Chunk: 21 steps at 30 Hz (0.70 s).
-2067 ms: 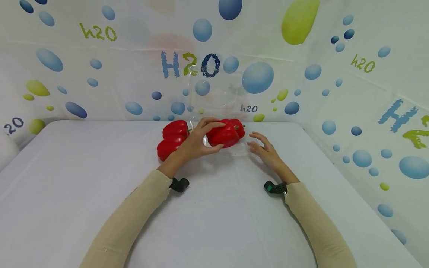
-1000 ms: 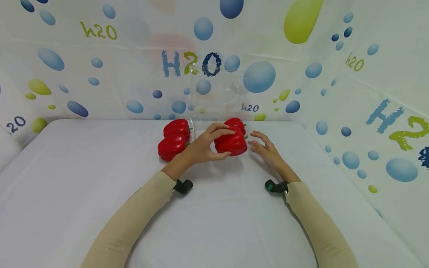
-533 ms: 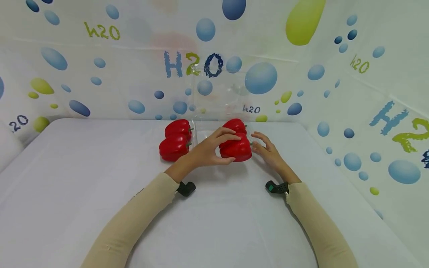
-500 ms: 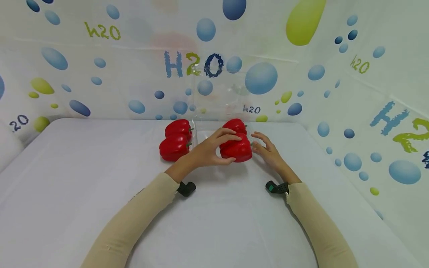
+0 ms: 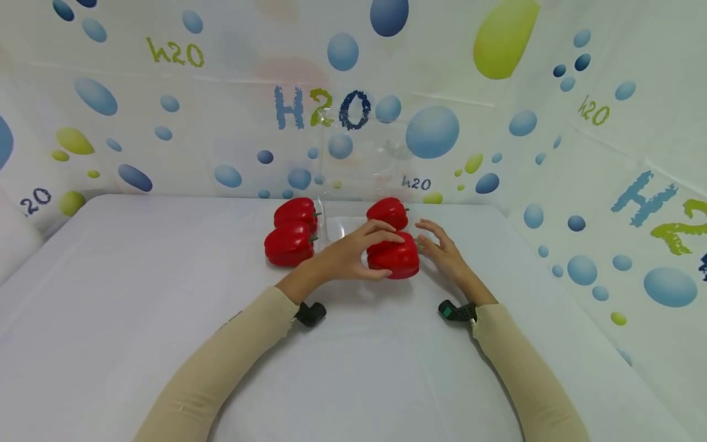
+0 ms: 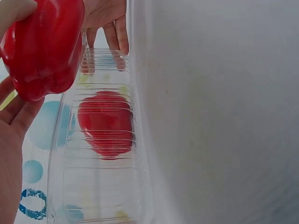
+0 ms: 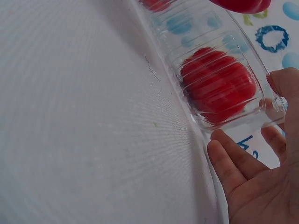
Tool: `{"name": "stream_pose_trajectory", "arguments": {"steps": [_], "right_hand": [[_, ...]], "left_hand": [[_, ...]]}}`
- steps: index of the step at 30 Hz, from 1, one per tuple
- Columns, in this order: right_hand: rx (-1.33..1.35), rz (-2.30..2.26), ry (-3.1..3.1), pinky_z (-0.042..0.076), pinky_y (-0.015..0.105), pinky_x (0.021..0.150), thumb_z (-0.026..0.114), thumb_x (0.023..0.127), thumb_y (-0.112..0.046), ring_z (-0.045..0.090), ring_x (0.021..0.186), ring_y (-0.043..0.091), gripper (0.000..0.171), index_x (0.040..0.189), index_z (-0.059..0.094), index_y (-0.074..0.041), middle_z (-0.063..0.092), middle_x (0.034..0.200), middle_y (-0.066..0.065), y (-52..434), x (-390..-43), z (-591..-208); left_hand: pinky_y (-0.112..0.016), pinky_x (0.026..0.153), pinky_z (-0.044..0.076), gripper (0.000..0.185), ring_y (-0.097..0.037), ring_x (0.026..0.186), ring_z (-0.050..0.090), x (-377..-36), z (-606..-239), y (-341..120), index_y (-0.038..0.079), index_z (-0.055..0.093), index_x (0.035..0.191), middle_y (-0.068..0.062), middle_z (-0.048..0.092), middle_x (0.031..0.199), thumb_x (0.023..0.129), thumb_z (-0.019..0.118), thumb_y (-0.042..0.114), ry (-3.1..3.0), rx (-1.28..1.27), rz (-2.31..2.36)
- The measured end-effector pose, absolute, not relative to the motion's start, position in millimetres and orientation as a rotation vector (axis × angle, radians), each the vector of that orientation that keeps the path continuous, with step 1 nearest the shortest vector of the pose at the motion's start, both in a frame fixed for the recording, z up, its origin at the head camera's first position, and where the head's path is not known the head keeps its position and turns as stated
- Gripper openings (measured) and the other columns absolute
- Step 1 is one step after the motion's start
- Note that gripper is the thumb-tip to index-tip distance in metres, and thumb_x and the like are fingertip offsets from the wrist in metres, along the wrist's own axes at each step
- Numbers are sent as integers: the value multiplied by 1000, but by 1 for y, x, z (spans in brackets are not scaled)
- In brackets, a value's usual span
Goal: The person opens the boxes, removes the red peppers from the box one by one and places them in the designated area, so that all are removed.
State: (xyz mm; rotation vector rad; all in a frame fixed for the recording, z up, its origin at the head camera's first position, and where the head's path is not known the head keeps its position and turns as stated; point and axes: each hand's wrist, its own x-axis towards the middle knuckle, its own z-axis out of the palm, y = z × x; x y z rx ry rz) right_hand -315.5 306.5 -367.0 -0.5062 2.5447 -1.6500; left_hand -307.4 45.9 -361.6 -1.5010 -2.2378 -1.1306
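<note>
While hands (image 5: 353, 255) (image 5: 444, 255) flank pepper (image 5: 394, 263), container rim (image 5: 322, 218) near, room inside

The left wrist view's top edge crops the held red pepper (image 6: 49, 49).

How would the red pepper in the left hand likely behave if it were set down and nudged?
The pepper is probably firm, since no dent shows where the left hand grips it. Its glossy skin may be slippery. The lobed sides could make it rock rather than roll smoothly.
</note>
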Motion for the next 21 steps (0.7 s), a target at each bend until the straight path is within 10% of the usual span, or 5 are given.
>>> {"name": "stream_pose_trajectory", "arguments": {"steps": [21], "right_hand": [[-489, -1663, 2517, 40, 48, 105, 46, 104, -18, 42, 134, 42, 48, 148, 34, -3, 16, 161, 13, 307, -318, -370]], "left_hand": [[-27, 91, 53, 64, -19, 124, 46, -303, -367, 49, 14, 55, 132, -7, 48, 134, 75, 82, 20, -2455, -1555, -1126]]}}
